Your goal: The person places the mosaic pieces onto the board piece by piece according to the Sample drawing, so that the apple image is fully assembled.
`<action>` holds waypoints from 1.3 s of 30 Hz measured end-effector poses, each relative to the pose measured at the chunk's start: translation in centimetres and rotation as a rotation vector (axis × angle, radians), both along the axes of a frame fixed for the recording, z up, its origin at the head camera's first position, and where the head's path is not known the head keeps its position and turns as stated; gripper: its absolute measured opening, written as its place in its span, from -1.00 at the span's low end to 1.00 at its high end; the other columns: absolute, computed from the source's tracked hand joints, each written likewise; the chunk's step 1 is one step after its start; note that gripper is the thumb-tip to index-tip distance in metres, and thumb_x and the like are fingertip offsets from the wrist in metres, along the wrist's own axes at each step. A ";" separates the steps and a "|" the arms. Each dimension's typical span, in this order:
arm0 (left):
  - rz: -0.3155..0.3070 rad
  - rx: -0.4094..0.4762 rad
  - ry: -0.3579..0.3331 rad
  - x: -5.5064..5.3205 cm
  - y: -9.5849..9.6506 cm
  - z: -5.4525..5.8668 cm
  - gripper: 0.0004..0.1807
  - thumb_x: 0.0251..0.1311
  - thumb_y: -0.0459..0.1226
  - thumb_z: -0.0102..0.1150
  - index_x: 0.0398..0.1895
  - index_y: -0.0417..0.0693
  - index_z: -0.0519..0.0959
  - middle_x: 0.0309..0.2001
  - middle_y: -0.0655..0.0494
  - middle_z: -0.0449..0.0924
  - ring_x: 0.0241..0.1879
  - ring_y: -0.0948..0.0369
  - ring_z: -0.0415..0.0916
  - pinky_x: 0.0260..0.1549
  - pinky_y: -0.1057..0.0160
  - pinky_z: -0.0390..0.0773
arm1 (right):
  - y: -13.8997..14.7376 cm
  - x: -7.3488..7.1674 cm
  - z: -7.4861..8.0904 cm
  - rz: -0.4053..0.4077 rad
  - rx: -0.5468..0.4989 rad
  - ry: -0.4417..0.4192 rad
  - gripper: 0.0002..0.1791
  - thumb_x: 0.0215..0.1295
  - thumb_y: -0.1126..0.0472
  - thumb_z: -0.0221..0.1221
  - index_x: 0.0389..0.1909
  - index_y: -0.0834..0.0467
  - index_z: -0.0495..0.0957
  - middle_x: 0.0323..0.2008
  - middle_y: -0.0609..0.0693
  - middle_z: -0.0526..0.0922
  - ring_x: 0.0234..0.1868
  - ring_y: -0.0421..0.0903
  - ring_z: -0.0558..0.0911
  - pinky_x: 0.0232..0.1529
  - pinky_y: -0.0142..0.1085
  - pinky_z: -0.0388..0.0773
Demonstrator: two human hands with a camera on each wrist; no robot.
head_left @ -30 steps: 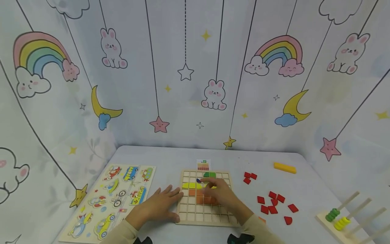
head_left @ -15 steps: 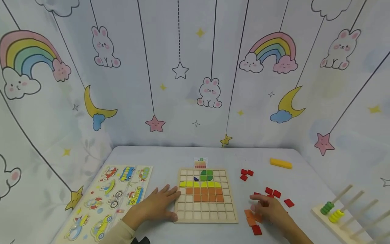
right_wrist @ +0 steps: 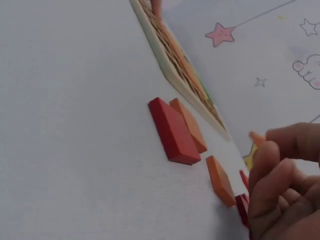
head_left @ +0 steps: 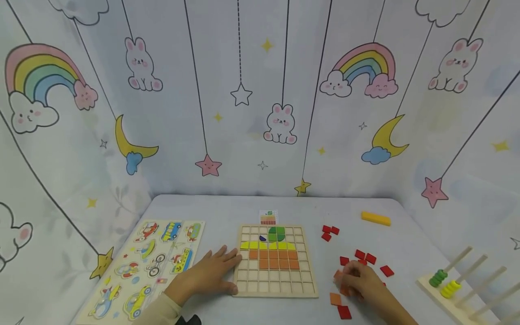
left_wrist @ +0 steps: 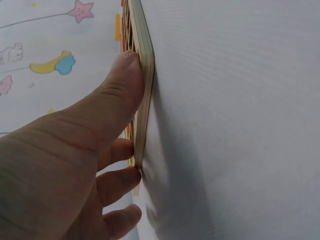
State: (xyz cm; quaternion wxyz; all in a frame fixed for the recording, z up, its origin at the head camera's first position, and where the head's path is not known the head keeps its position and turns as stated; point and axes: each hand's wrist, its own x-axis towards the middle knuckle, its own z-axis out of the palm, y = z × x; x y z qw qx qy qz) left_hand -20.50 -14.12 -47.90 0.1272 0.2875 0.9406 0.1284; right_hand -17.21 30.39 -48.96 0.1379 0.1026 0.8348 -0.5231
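A wooden grid board (head_left: 252,287) lies on the table, holding green, yellow and orange tiles and a small dark blue piece. My left hand (head_left: 209,274) rests at its left edge, fingers spread. In the left wrist view the thumb (left_wrist: 122,82) touches the board's rim. Right of the board, my right hand (head_left: 363,284) pinches an orange tile (right_wrist: 257,138) between thumb and fingertips, just above the table. Under and beside that hand lie a loose orange tile (head_left: 335,299) and a red tile (head_left: 344,312).
Several red tiles (head_left: 387,271) lie scattered to the right, with a few more red tiles (head_left: 326,236) farther back. A pattern card (head_left: 268,217) sits behind the board. A vehicle puzzle (head_left: 134,253) is left, a yellow bar (head_left: 375,219) back right, a bead counting stand (head_left: 451,293) at right.
My right hand has moved from over the board to the loose tiles at the right and picked up an orange tile. The left hand stays at the board's edge.
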 end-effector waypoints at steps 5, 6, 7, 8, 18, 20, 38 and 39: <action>0.002 0.000 0.001 0.0 -0.1 -0.1 0.01 0.09 0.36 0.24 0.55 0.11 0.29 0.58 0.05 0.17 0.58 -0.19 -0.02 0.41 -0.42 0.05 | 0.9 -1.5 0.3 -0.104 -0.291 0.015 -0.47 0.45 0.03 0.24 0.30 0.22 0.45 -0.31 0.03 0.62 -0.38 -0.06 0.57 -0.38 -0.36 0.60; -0.001 0.001 0.001 0.0 -0.1 -0.1 0.01 0.09 0.36 0.24 0.55 0.10 0.29 0.58 0.04 0.17 0.57 -0.19 -0.02 0.41 -0.43 0.05 | 0.9 -1.9 0.3 -0.119 -0.322 0.017 -0.43 0.44 0.02 0.25 0.35 0.21 0.44 -0.27 0.02 0.65 -0.36 -0.07 0.59 -0.34 -0.36 0.63; -0.003 0.002 0.004 0.0 -0.1 0.0 0.01 0.09 0.36 0.24 0.55 0.10 0.29 0.58 0.04 0.17 0.57 -0.19 -0.01 0.40 -0.43 0.06 | 0.9 -2.3 0.4 -0.128 -0.358 0.025 -0.40 0.43 0.03 0.26 0.38 0.21 0.44 -0.24 0.02 0.69 -0.32 -0.09 0.63 -0.29 -0.38 0.65; -0.005 -0.001 0.008 0.0 -0.1 0.0 0.01 0.09 0.36 0.23 0.55 0.09 0.29 0.58 0.04 0.17 0.57 -0.19 -0.01 0.40 -0.43 0.07 | 0.8 -2.8 0.4 -0.140 -0.393 0.037 -0.38 0.42 0.03 0.28 0.39 0.22 0.44 -0.19 0.01 0.72 -0.28 -0.10 0.68 -0.24 -0.39 0.67; -0.001 -0.008 0.011 -0.1 -0.2 -0.1 0.02 0.08 0.36 0.24 0.56 0.11 0.29 0.58 0.04 0.18 0.57 -0.19 -0.02 0.40 -0.43 0.08 | -3.0 -6.8 1.2 -0.101 -0.529 0.152 -0.31 0.42 0.15 0.29 0.48 0.26 0.30 -0.10 -0.12 0.79 -0.18 -0.23 0.79 -0.22 -0.48 0.68; -0.003 -0.007 0.013 -0.1 -0.2 -0.2 0.02 0.08 0.36 0.23 0.56 0.11 0.28 0.58 0.04 0.17 0.57 -0.19 -0.02 0.40 -0.43 0.09 | -4.2 -7.4 1.3 -0.100 -0.522 0.165 -0.32 0.41 0.16 0.29 0.47 0.25 0.32 -0.09 -0.10 0.79 -0.20 -0.22 0.79 -0.22 -0.47 0.68; -0.004 0.012 0.007 0.5 0.1 0.4 -0.01 0.13 0.29 0.28 0.55 0.03 0.28 0.58 0.01 0.16 0.57 -0.21 -0.01 0.39 -0.44 0.09 | -15.6 -8.2 -0.2 0.156 -0.399 0.178 -0.46 0.30 0.18 0.38 0.27 0.21 0.56 -0.31 0.00 0.61 -0.55 -0.16 0.50 -0.52 -0.40 0.50; -0.006 0.014 0.008 0.5 0.1 0.4 -0.02 0.13 0.28 0.29 0.55 0.03 0.29 0.58 0.00 0.17 0.56 -0.21 0.00 0.38 -0.44 0.10 | -16.2 -8.0 -0.3 0.194 -0.388 0.172 -0.47 0.29 0.18 0.38 0.27 0.22 0.56 -0.36 0.00 0.60 -0.57 -0.18 0.49 -0.54 -0.41 0.49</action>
